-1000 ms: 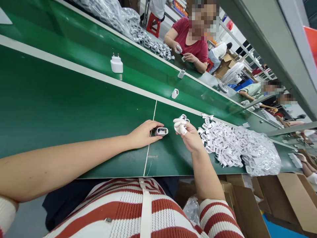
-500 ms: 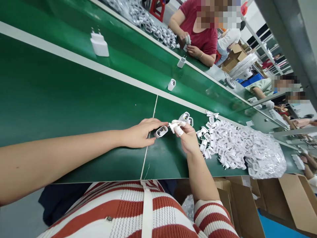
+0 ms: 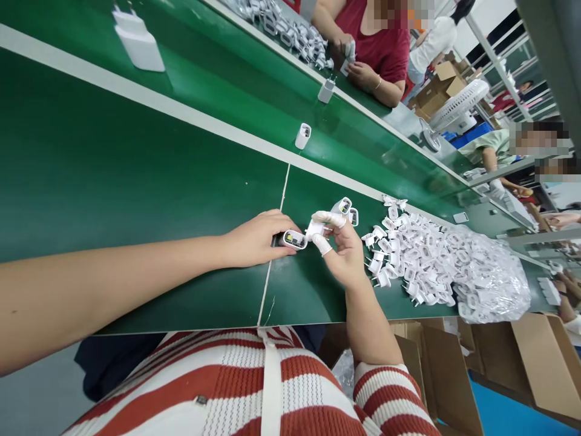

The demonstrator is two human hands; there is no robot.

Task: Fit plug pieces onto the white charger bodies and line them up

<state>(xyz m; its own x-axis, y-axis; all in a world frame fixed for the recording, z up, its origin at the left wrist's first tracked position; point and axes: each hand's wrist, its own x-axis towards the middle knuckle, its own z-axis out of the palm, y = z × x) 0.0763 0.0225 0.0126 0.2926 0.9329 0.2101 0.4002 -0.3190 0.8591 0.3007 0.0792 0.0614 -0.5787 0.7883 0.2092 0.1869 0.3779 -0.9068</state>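
Observation:
My left hand (image 3: 267, 238) grips a white charger housing (image 3: 294, 240), whose open end shows the circuit parts inside and faces my right hand. In my right hand (image 3: 341, 245), with white covers on the thumb and fingertips, is a white plug cap (image 3: 315, 229) pinched between them. The cap is right beside the open end of the housing; whether they touch I cannot tell. Just behind my right fingers stand two more open charger housings (image 3: 344, 206). To the right lies a big heap of white plug caps (image 3: 420, 254), their pins pointing every way.
A clear plastic bag (image 3: 494, 284) covers the heap's right end. On the green belt (image 3: 204, 79) stand a finished-looking charger (image 3: 138, 42), an open housing (image 3: 303, 136) and another charger (image 3: 327, 90). A co-worker in red (image 3: 381, 54) sits opposite. Cardboard boxes (image 3: 494, 363) are below the table's right edge.
My left hand has closed around the charger housing. My right hand has turned the plug cap and brought it to the housing's open end. The pieces on the belt appear further left.

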